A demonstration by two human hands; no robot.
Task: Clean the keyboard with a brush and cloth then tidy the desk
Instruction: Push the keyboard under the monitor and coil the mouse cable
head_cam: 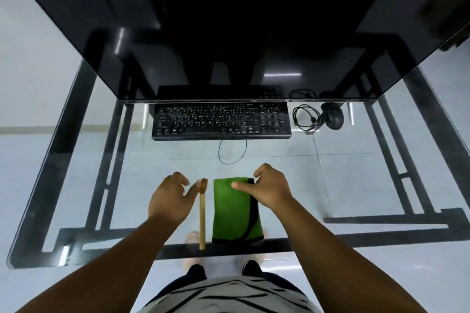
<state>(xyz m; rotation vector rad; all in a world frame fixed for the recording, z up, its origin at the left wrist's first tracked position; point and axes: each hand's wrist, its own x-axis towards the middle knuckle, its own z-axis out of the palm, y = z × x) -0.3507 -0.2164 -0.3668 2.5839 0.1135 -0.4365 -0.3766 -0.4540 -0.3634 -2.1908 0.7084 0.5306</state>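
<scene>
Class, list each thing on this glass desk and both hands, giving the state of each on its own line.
Brush: lying flat, not held.
Green cloth: folded, flat beside the brush.
Left hand: open, fingers loosely curled beside the brush head.
Right hand: thumb on the cloth, grip unclear.
Keyboard: flat, untouched.
Mouse: idle.
Cable: coiled.
Monitor: dark.

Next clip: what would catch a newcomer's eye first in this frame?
The bright green cloth near the front edge of the glass desk stands out first, with the right hand resting on its far right corner. Just left of it lies a wooden brush, the left hand beside its head. Farther back, a black keyboard sits under a large dark monitor.
</scene>
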